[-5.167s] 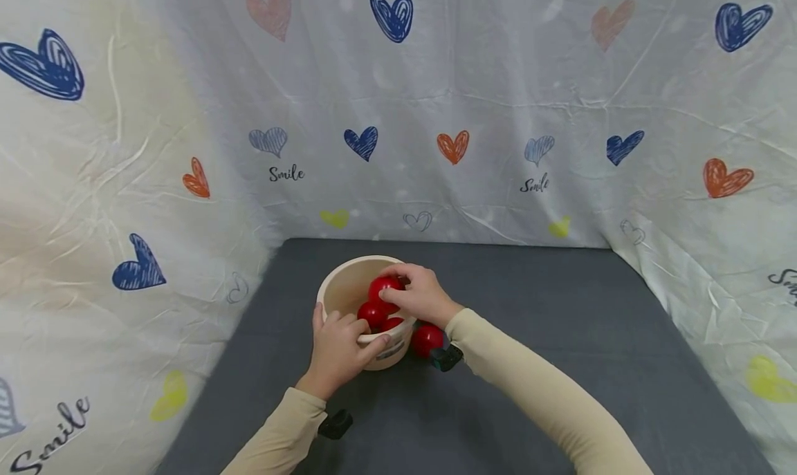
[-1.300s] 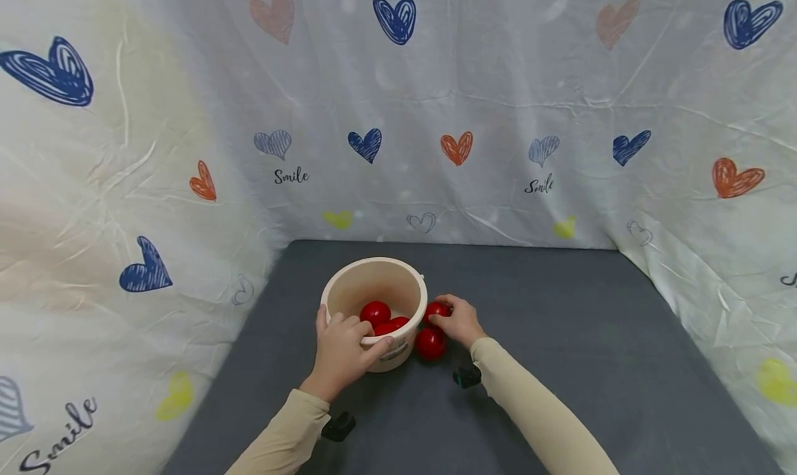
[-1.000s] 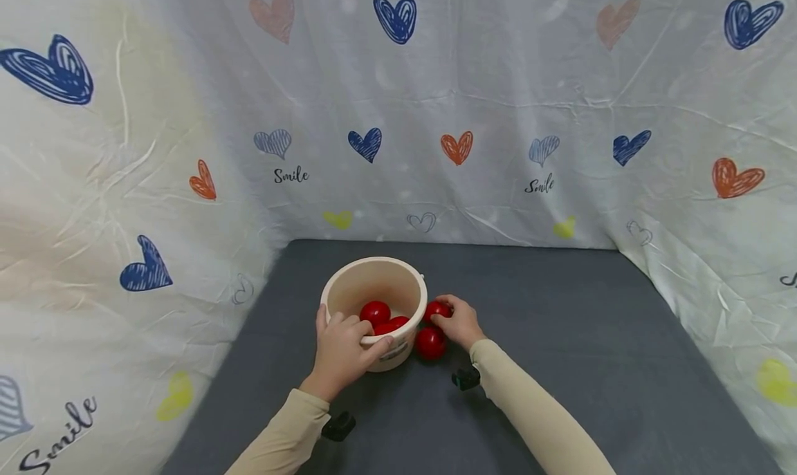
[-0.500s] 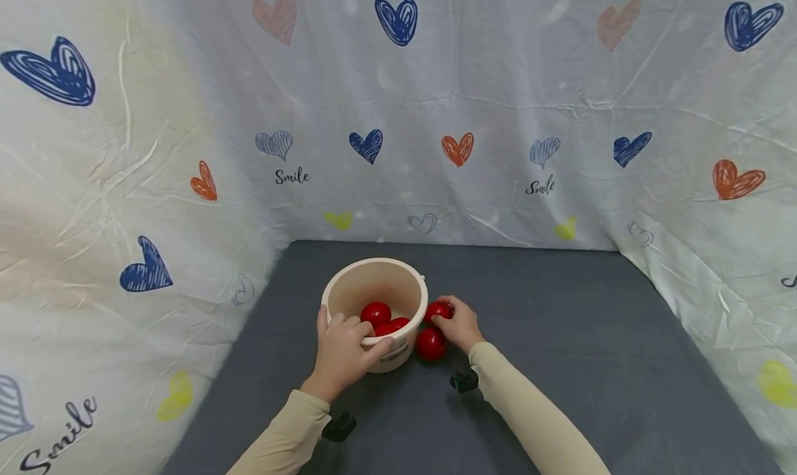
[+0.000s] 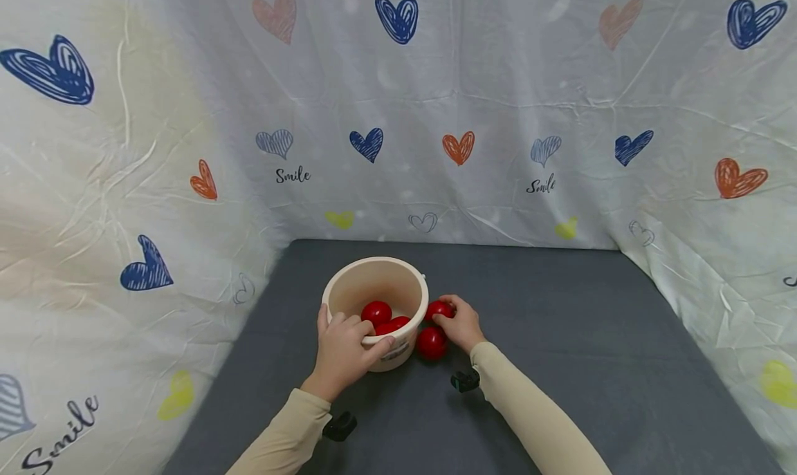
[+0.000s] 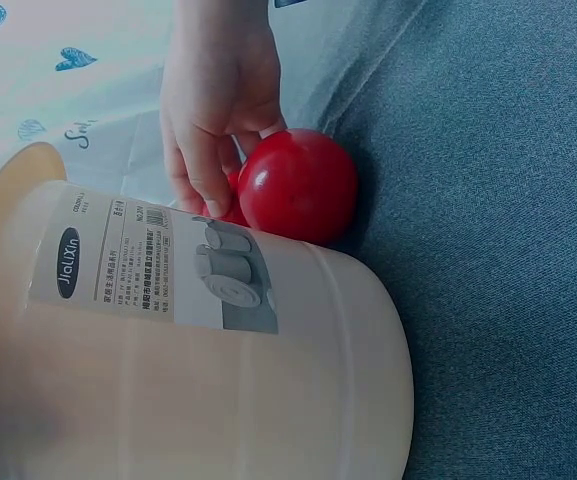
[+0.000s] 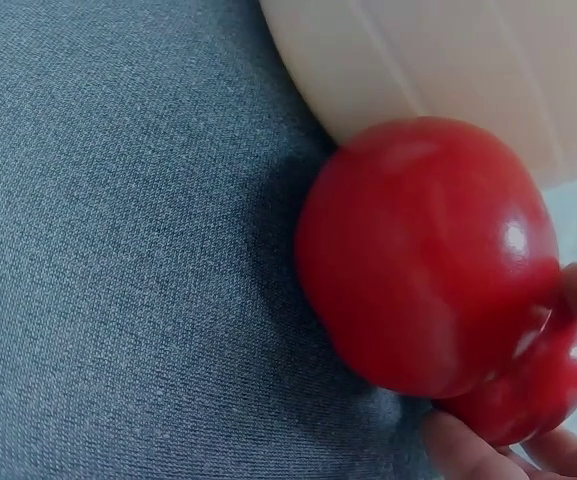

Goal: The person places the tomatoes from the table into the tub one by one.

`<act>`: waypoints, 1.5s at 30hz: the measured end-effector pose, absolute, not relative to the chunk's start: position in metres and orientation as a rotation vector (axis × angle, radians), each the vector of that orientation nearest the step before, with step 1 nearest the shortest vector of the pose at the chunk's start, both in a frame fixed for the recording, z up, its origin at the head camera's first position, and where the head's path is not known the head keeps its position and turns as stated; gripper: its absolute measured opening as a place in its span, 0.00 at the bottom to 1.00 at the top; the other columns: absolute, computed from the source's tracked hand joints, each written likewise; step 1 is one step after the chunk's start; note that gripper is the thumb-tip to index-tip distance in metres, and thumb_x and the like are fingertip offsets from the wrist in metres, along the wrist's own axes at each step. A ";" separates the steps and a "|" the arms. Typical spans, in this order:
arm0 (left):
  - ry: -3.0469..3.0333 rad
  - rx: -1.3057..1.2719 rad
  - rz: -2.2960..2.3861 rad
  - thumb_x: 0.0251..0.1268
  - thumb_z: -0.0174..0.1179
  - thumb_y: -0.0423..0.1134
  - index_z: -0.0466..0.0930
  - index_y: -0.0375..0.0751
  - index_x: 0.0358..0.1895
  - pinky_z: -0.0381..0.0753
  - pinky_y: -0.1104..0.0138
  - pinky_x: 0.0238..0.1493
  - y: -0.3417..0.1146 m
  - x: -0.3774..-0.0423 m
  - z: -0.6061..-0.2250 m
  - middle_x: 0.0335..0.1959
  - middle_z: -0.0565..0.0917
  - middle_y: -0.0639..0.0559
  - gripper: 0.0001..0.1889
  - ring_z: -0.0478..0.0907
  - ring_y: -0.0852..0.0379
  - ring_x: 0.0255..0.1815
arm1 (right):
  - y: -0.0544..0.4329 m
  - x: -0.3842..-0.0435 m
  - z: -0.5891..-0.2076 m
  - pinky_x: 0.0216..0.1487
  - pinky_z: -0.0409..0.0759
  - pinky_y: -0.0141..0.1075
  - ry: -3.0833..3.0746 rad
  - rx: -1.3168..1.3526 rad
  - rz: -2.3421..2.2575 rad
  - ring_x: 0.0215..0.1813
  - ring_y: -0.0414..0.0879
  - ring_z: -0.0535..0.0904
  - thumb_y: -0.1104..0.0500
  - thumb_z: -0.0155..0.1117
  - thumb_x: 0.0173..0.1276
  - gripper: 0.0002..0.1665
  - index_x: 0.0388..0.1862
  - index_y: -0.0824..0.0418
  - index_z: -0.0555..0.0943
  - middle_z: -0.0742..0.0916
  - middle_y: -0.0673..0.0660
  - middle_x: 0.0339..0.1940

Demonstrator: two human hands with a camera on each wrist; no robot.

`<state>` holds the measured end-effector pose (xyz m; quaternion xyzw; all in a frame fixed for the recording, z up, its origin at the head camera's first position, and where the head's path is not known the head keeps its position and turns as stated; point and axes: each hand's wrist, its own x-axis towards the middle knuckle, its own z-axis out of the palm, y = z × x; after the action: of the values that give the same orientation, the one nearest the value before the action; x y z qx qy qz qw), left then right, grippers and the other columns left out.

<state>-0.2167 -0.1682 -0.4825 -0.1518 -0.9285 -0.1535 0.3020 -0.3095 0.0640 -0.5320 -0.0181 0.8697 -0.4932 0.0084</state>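
Observation:
A cream plastic bucket (image 5: 398, 354) leans slightly on the dark tabletop, with a printed label (image 6: 158, 255) on its side. My left hand (image 5: 341, 354) grips its near rim, fingers over the edge and thumb outside. Inside lie glossy red fruits (image 5: 376, 314), smooth and round like tomatoes or apples; the rim and fingers partly hide them. To the bucket's right, my right hand (image 5: 462, 325) holds another round red fruit (image 5: 439, 310) between thumb and fingers, low by the table. Just nearer, a loose red fruit (image 7: 423, 255) rests against the bucket's base and touches the held one.
Dark grey cloth (image 5: 548, 337) covers the table. A white curtain (image 5: 498, 67) printed with hearts hangs behind and along both sides. Each wrist wears a small black device, such as the one at the left wrist (image 5: 340, 426).
About five seconds ago my right hand held a red fruit inside the bucket; now it holds one on the table outside, to the right. Over the last second, hardly anything has moved.

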 end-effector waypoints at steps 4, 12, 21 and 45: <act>-2.464 -0.402 -0.408 0.55 0.67 0.56 0.80 0.48 0.19 0.54 0.26 0.70 -0.168 -0.216 -0.482 0.21 0.82 0.50 0.18 0.75 0.48 0.32 | 0.064 -0.310 -0.533 0.62 0.82 0.57 2.715 -0.047 -1.542 0.58 0.58 0.80 0.58 0.68 0.67 0.25 0.62 0.58 0.79 0.85 0.63 0.56; -2.461 -0.398 -0.414 0.55 0.67 0.56 0.80 0.48 0.19 0.54 0.26 0.70 -0.168 -0.216 -0.481 0.21 0.82 0.51 0.18 0.75 0.48 0.32 | 0.066 -0.309 -0.537 0.61 0.82 0.57 2.698 -0.042 -1.603 0.57 0.58 0.81 0.59 0.68 0.67 0.25 0.63 0.58 0.79 0.85 0.64 0.56; -2.436 -0.415 -0.409 0.55 0.66 0.56 0.80 0.48 0.18 0.55 0.25 0.70 -0.168 -0.216 -0.481 0.20 0.82 0.51 0.18 0.75 0.48 0.31 | 0.071 -0.306 -0.537 0.61 0.82 0.54 2.677 -0.044 -1.663 0.57 0.57 0.81 0.59 0.68 0.67 0.24 0.63 0.60 0.80 0.85 0.64 0.57; -2.454 -0.417 -0.421 0.54 0.68 0.57 0.79 0.49 0.18 0.54 0.25 0.70 -0.168 -0.217 -0.480 0.20 0.81 0.51 0.19 0.74 0.49 0.30 | 0.104 -0.323 -0.449 0.51 0.89 0.48 2.619 -0.178 -1.751 0.62 0.58 0.80 0.57 0.66 0.69 0.27 0.66 0.56 0.77 0.82 0.64 0.63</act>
<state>-0.2174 -0.1681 -0.4802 -0.1574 -0.9262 -0.1589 0.3035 -0.3228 0.1041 -0.4491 -0.0565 0.8300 -0.5549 -0.0069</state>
